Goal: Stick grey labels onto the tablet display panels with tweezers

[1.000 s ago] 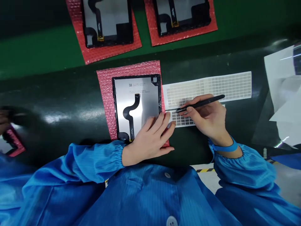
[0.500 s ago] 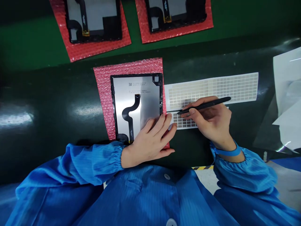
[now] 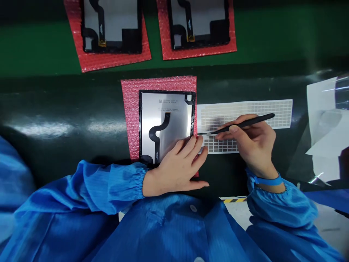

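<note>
Black tweezers (image 3: 245, 123), silver display panel (image 3: 166, 116), gridded label sheet (image 3: 245, 111)

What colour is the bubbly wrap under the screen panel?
The bubble wrap is pinkish red; the head view shows it best.

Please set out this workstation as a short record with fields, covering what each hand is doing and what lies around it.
Left hand: flat on a black-framed tablet display panel
Right hand: holding black tweezers
Tweezer tips: over a sheet of small square labels, beside the panel's right edge
Under the panel: pink bubble wrap
Farther off: two similar panels on bubble wrap
Right wrist: blue band
</note>
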Tool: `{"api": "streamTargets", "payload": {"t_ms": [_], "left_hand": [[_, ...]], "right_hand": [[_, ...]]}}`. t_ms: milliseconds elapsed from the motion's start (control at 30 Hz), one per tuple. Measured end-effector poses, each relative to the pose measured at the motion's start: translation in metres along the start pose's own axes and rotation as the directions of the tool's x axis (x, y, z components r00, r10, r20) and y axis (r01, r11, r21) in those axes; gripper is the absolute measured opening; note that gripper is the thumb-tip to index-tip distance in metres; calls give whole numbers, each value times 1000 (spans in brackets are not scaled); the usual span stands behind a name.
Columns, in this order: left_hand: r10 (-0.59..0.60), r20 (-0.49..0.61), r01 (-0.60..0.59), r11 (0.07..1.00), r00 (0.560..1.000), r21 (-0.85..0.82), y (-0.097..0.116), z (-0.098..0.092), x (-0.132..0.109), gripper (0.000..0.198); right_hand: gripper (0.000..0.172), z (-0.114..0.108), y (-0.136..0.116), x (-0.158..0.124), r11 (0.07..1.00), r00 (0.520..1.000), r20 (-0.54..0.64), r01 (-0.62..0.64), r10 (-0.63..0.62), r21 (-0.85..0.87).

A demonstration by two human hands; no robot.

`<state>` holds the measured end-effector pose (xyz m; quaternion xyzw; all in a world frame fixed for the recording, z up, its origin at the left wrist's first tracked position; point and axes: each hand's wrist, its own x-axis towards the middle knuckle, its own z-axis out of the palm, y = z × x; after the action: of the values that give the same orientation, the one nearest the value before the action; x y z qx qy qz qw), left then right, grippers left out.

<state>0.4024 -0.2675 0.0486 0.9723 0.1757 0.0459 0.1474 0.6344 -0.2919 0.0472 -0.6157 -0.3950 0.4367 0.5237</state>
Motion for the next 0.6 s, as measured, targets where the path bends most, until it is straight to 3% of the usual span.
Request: {"api": "streamTargets", "payload": {"t_ms": [133, 233, 333, 600], "left_hand": [[11, -116, -9, 1000, 993, 20, -11, -12, 2, 65], [-49, -148, 59, 996, 988, 65, -23, -15, -1, 52], [-116, -120, 128, 987, 986, 99, -30, -12, -5, 55], [-117, -76, 126, 983, 990, 134, -33, -10, -4, 56]], "right_hand": [[13, 18, 0, 15, 1000, 1000, 25, -3, 3, 16], [15, 28, 6, 24, 999, 997, 77, -8, 4, 49], [16, 32, 10, 27, 998, 995, 102, -7, 0, 69], [16, 34, 4, 24, 997, 991, 136, 3, -13, 72]]}}
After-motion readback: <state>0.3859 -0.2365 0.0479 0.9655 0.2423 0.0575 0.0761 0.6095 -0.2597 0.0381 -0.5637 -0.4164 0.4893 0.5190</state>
